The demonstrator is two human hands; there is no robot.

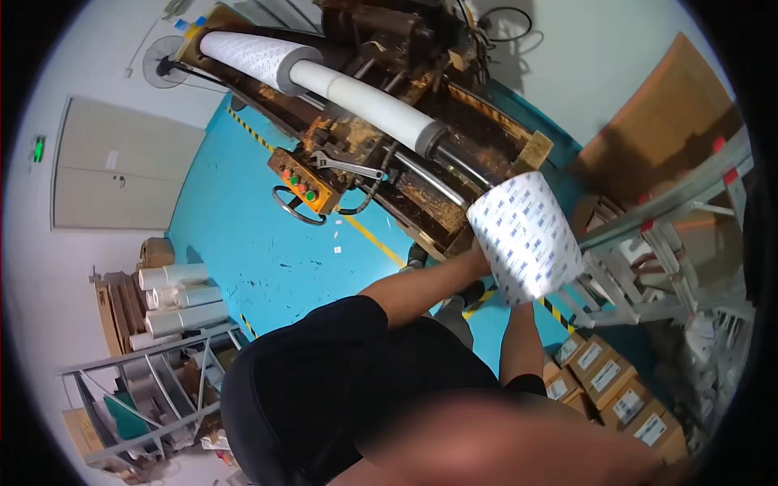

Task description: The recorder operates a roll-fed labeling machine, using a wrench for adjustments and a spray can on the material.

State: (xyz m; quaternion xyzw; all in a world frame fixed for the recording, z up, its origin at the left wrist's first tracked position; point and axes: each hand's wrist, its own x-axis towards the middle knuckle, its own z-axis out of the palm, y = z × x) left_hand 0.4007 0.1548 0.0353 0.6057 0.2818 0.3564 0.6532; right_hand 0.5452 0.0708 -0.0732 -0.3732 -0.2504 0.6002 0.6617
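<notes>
A thick white roll [531, 239] printed with small blue marks is tilted at the near end of a machine's metal shaft [466, 162]. My left hand [480, 253] is at the roll's left side, its fingers hidden behind the roll. From below, my right hand [522, 311] reaches the roll's near end, and the roll covers most of it. Both hands appear to support the roll. Whether the shaft enters the roll cannot be seen. Farther along the shaft are a plain white tube [373, 105] and a long printed roll [255, 57].
The rusty machine [429, 194] carries an orange button panel [304, 182], an adjustable wrench [348, 166] and a handwheel [296, 209]. A stepladder [664, 251] and cardboard boxes [608, 373] stand at the right. White rolls [182, 300] and a metal rack [146, 389] are at the left.
</notes>
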